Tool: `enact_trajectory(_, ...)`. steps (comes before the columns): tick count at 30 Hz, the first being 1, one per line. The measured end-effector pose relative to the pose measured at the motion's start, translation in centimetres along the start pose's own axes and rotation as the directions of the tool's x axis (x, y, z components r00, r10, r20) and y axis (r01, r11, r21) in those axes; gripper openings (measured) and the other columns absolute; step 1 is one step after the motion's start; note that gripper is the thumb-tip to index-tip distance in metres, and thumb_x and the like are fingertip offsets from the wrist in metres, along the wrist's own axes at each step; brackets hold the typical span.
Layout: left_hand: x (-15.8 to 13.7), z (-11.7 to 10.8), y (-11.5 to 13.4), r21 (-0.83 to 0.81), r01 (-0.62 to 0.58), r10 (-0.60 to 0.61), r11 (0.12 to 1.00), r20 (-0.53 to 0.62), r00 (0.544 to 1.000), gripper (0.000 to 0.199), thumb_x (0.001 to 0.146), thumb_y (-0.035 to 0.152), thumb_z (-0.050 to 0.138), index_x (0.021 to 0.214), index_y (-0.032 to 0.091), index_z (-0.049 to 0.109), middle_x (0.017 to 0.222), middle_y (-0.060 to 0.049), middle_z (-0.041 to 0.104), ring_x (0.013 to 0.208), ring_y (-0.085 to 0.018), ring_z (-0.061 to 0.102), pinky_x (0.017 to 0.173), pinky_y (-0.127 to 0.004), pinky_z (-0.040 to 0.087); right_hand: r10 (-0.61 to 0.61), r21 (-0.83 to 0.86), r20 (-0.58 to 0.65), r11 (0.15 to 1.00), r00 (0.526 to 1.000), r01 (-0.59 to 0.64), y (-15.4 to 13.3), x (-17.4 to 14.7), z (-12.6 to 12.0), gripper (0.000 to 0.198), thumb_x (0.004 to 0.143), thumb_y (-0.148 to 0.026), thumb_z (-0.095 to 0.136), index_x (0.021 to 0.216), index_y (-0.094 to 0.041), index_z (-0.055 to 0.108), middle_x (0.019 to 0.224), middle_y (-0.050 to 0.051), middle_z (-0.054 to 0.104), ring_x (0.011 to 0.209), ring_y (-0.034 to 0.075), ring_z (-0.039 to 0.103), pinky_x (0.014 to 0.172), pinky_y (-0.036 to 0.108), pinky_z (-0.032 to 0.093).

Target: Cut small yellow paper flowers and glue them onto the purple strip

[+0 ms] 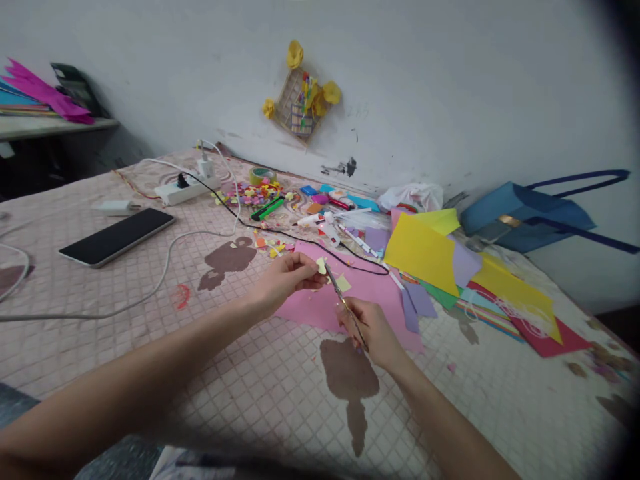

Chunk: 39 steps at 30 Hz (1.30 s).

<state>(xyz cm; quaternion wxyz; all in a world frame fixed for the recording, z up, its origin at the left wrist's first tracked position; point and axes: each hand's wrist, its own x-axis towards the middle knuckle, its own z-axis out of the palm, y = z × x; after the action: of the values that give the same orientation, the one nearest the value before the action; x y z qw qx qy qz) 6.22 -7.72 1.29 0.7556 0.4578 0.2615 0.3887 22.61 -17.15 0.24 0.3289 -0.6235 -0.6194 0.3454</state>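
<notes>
Between the thumb and fingers of my left hand (294, 275) is a small pale yellow paper piece (321, 266) with a curved outline. My right hand (367, 327) grips a pair of scissors (337, 287), whose blades point up and left, their tips at the paper piece. Whether the blades touch the paper I cannot tell. Below both hands lies a pink paper sheet (305, 312), with a pale yellow paper scrap (343, 283) on it just beyond the scissors.
A glue gun (325, 225) and a green cutter (269, 209) lie behind my hands, near a pile of paper cutouts (253, 193). Coloured sheets (425, 250) are stacked right, by a blue bag (525, 213). Left are a phone (117, 237) and a power strip (187, 190) with trailing cables.
</notes>
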Motion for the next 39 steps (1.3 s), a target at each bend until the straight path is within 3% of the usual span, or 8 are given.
enact_trajectory(9, -0.06, 0.05, 0.26, 0.011, -0.003, 0.003, 1.0, -0.011, 1.0, 0.013, 0.073, 0.018, 0.064, 0.072, 0.011, 0.052, 0.072, -0.006, 0.065, 0.07, -0.015, 0.064, 0.074, -0.032, 0.05, 0.001, 0.022, 0.012, 1.0, 1.0, -0.001, 0.07, 0.0, -0.05, 0.039, 0.085, -0.049, 0.042, 0.061, -0.019, 0.041, 0.045, -0.007, 0.036, 0.037, 0.008, 0.038, 0.038, 0.02, 0.029)
enact_trajectory(30, 0.17, -0.49, -0.12, 0.104, -0.033, 0.025, 0.994, 0.079, 0.997, 0.017, 0.075, 0.023, 0.064, 0.073, 0.012, 0.051, 0.074, -0.006, 0.066, 0.072, -0.014, 0.064, 0.075, -0.032, 0.05, 0.005, 0.003, 0.035, 1.0, 0.999, -0.005, 0.35, 0.01, -0.48, 0.038, 0.084, -0.048, 0.044, 0.061, -0.018, 0.044, 0.044, -0.007, 0.036, 0.037, 0.007, 0.037, 0.038, 0.019, 0.028)
enact_trajectory(39, 0.2, -0.24, 0.06, 0.076, -0.022, 0.02, 0.997, 0.038, 0.999, 0.014, 0.075, 0.021, 0.062, 0.072, 0.012, 0.052, 0.073, -0.006, 0.065, 0.069, -0.014, 0.064, 0.074, -0.032, 0.05, 0.03, 0.019, 0.045, 0.999, 0.999, -0.031, 0.02, -0.07, -0.67, 0.04, 0.084, -0.051, 0.043, 0.061, -0.018, 0.043, 0.044, -0.007, 0.035, 0.035, 0.007, 0.036, 0.035, 0.019, 0.027)
